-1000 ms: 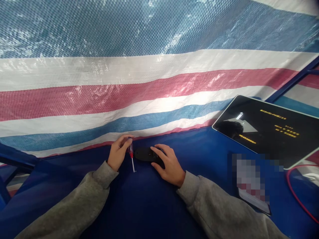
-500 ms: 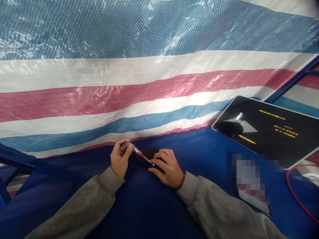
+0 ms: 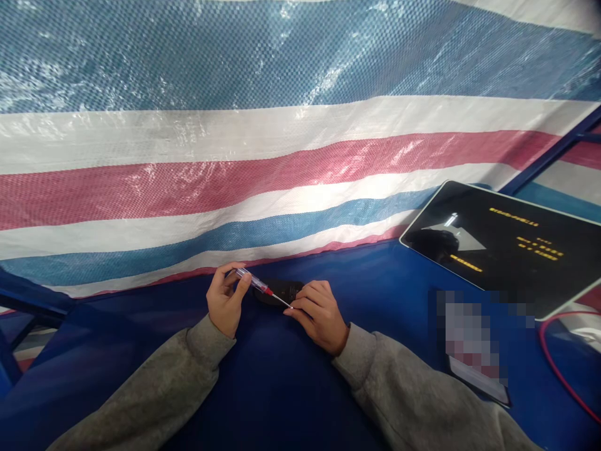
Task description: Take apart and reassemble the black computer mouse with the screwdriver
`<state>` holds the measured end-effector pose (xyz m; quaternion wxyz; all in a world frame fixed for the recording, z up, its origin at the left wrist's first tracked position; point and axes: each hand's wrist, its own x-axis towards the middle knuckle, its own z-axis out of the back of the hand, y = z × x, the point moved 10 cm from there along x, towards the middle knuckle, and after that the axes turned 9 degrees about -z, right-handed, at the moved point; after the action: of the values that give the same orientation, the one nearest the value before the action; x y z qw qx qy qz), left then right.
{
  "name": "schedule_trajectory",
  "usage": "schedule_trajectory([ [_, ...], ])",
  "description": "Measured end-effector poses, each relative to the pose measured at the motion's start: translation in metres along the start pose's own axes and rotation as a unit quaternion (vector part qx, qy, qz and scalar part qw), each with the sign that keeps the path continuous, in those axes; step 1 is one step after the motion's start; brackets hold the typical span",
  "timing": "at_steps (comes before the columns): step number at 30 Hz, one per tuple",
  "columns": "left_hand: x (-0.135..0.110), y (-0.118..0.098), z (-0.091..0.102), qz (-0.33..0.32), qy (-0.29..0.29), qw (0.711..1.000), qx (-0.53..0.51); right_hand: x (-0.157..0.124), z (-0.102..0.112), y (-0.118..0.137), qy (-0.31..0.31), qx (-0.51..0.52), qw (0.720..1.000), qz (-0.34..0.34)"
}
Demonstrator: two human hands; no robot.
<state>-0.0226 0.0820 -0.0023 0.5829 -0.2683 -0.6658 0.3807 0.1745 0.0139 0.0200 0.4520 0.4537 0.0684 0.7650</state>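
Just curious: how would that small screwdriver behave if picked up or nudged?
The screwdriver is probably light, judging by its slim clear handle, and its round shape suggests it would roll if nudged. The thin metal shaft looks stiff.

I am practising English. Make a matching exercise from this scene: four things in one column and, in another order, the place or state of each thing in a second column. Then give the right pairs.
Things
1. small screwdriver with a clear handle
2. flat black object
3. tablet
4. red cable

Places or states
A. held by the right hand
B. curves near the right edge of the view
C. lies at the right, its dark screen showing yellow text
D. held by the left hand, its tip pointing right

Right pairs: 1-D, 2-A, 3-C, 4-B
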Motion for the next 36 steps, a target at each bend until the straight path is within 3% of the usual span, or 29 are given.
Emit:
schedule_trajectory([
  [6, -0.002, -0.010, 0.000, -0.025, -0.001, 1.000, 0.014, 0.001, 0.000, 0.004, 0.007, -0.003, 1.000, 0.010],
  [11, -0.002, -0.012, 0.004, -0.043, -0.019, 0.999, 0.001, 0.001, 0.007, 0.007, -0.024, 0.013, 0.999, 0.020],
  [26, 0.001, -0.010, 0.006, -0.043, -0.028, 0.999, -0.012, -0.004, 0.021, 0.012, -0.086, 0.074, 0.992, 0.053],
  [36, 0.001, -0.005, 0.008, -0.018, -0.051, 0.998, -0.023, -0.002, 0.023, 0.007, -0.080, 0.075, 0.994, 0.021],
])
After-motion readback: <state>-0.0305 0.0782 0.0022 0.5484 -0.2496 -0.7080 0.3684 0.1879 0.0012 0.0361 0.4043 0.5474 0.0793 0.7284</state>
